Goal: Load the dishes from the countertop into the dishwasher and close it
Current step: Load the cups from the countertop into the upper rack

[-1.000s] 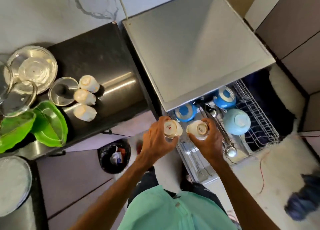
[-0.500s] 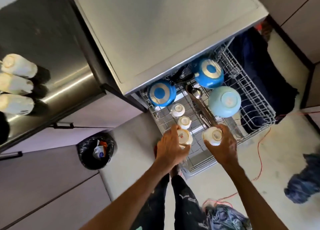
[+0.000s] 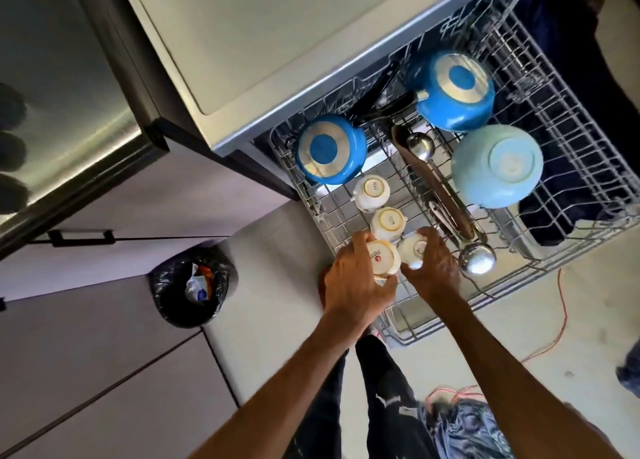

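Observation:
The dishwasher's wire rack point(image 3: 568, 168) is pulled out below the grey dishwasher top point(image 3: 277, 36). My left hand point(image 3: 349, 282) grips an upturned white cup point(image 3: 382, 259) low over the rack's near left corner. Beside it, my right hand point(image 3: 433, 268) holds a second white cup point(image 3: 414, 249), also bottom up. Two more white cups point(image 3: 372, 192) point(image 3: 387, 222) stand upside down in a row just behind them. Two blue pots point(image 3: 330, 150) point(image 3: 457, 90) and a pale blue bowl point(image 3: 497, 166) sit inverted in the rack, with ladles point(image 3: 446, 202) lying in the middle.
The dark steel countertop point(image 3: 69, 95) runs along the left, above purple cabinet fronts point(image 3: 86, 354). A black-lined bin point(image 3: 194, 285) stands on the floor by the rack. An orange cable point(image 3: 554, 334) and a heap of cloth point(image 3: 464, 424) lie on the floor at the right.
Both hands have gone lower into the rack with their cups, and the right hand has shifted left next to the left hand's cup. The view has tilted down, away from the countertop.

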Demonstrator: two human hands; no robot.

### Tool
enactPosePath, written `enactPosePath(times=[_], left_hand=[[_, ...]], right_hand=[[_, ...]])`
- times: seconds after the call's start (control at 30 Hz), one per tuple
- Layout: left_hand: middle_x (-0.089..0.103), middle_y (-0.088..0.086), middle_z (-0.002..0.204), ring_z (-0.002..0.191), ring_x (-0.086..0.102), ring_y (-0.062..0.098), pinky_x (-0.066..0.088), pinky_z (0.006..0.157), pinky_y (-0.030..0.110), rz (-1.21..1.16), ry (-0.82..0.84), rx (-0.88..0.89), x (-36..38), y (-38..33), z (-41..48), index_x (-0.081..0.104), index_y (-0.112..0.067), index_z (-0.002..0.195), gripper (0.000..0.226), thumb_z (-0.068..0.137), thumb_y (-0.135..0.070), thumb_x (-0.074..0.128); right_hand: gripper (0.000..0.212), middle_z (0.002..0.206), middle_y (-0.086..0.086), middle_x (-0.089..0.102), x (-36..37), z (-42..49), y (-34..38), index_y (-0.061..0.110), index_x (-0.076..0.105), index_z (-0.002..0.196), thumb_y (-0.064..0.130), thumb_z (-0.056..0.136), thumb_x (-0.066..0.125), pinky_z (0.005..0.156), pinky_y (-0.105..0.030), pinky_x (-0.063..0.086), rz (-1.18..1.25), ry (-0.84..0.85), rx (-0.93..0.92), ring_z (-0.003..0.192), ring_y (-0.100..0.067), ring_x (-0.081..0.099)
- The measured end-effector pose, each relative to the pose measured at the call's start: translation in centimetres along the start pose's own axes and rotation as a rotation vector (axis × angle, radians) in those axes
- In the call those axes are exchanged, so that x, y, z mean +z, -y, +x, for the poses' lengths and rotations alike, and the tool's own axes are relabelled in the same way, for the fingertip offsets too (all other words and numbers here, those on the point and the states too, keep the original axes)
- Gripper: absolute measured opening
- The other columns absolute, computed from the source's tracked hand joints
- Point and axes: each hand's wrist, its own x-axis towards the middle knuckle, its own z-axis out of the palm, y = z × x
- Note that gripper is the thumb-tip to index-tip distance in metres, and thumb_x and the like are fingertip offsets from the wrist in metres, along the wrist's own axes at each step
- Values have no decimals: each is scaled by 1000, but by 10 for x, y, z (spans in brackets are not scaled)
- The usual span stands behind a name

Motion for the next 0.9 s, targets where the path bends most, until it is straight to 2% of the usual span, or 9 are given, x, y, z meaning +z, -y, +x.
enactPosePath(times=[0.1, 0.3, 0.4, 0.57, 0.63, 0.7, 0.77, 0.83, 0.9], left_hand=[[62, -3, 124, 112, 59, 19, 54, 89, 34, -8, 11, 11, 6, 2, 3, 38, -28, 132, 75, 73, -49, 78], [61, -3, 127, 116, 59, 18, 56, 90, 32, 19, 27, 10, 9, 3, 8, 36, -27, 133, 78, 73, -49, 80], [61, -3, 128, 116, 59, 17, 56, 91, 33, 20, 21, 15, 9, 5, 10, 36, -27, 134, 79, 73, -49, 81], [62, -1, 125, 116, 58, 19, 56, 91, 37, 17, 22, 29, 13, 8, 11, 39, -26, 135, 78, 72, -47, 81], [62, -1, 126, 118, 56, 20, 55, 92, 38, 23, 30, 53, 15, 7, 11, 39, -25, 137, 79, 73, -45, 81], [61, -1, 128, 121, 52, 20, 55, 93, 40, 31, 34, 86, 18, 4, 11, 40, -25, 139, 78, 74, -44, 80], [60, -2, 128, 123, 49, 20, 55, 92, 41, 19, 24, 137, 20, 2, 10, 40, -27, 140, 78, 74, -43, 78], [59, -1, 125, 120, 48, 20, 56, 89, 40, -6, -7, 197, 25, 2, 6, 42, -27, 140, 77, 72, -45, 75], [56, 0, 121, 115, 46, 19, 54, 88, 36, -5, -12, 255, 31, -1, 1, 47, -28, 140, 76, 72, -49, 74]], right_hand=[[82, 115, -13, 65, 3, 0, -4, 17, 41, 130, 31, 67, 91, 79, -48, 60, 10, 0, 21, 101, -34, 67], [88, 124, -13, 61, 9, -9, 12, 11, 41, 135, 23, 65, 93, 83, -47, 61, -101, -10, -98, 115, -30, 59], [97, 133, -14, 56, 15, -9, 12, 13, 30, 144, 25, 69, 91, 92, -49, 57, -49, 2, -18, 125, -31, 53], [119, 150, -18, 45, 14, -4, -3, 17, 11, 157, 33, 70, 90, 98, -57, 53, 76, 77, 69, 134, -38, 50], [122, 150, -20, 46, 6, -7, -8, 11, 12, 158, 30, 68, 92, 100, -57, 51, 117, 78, 56, 132, -39, 52], [116, 147, -20, 50, -7, -12, -11, 5, 20, 156, 25, 68, 93, 106, -50, 47, 156, 85, 42, 131, -37, 54], [100, 146, -17, 53, -26, -19, -10, 6, 32, 152, 19, 72, 90, 109, -47, 44, 188, 76, 43, 132, -33, 53], [70, 139, -9, 61, -47, -27, -7, 10, 51, 141, 11, 79, 82, 105, -46, 50, 247, -3, 56, 124, -26, 60], [40, 123, 1, 70, -73, -37, -1, 16, 64, 126, 13, 87, 74, 93, -34, 58, 333, -60, 88, 111, -13, 67]])
